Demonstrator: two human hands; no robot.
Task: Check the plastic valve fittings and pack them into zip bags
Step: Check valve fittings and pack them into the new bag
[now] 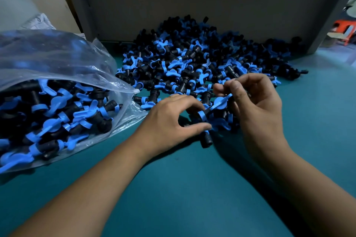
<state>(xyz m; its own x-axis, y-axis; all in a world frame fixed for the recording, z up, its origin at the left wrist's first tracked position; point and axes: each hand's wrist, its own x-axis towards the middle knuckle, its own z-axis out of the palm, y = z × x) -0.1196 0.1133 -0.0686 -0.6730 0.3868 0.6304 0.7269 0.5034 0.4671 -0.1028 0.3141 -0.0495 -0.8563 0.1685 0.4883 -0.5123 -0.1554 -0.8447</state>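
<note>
At the far left we have the zip bag (57,75) lying on its side on the green table (192,188), mouth open toward the middle and already well filled with black-and-blue fittings. Beside its mouth our left hand (169,121) reaches into the near edge of the heap, fingers curled, thumb and forefinger pinching a valve fitting (204,119) by its black body near a blue collar. Behind and to the right spreads the loose pile of fittings (202,59), banked against a grey panel (192,9). Our right hand (254,102) hovers at the pile's near right edge, fingertips drawn together on the blue handle (221,102) of a fitting — whether it is the same piece the left hand holds we cannot tell.

We judge these parts light, rigid and rather slick; the thin blue handle looks the weakest spot, so the stout black barrel is the place to grip — and the tangle may snag.
</note>
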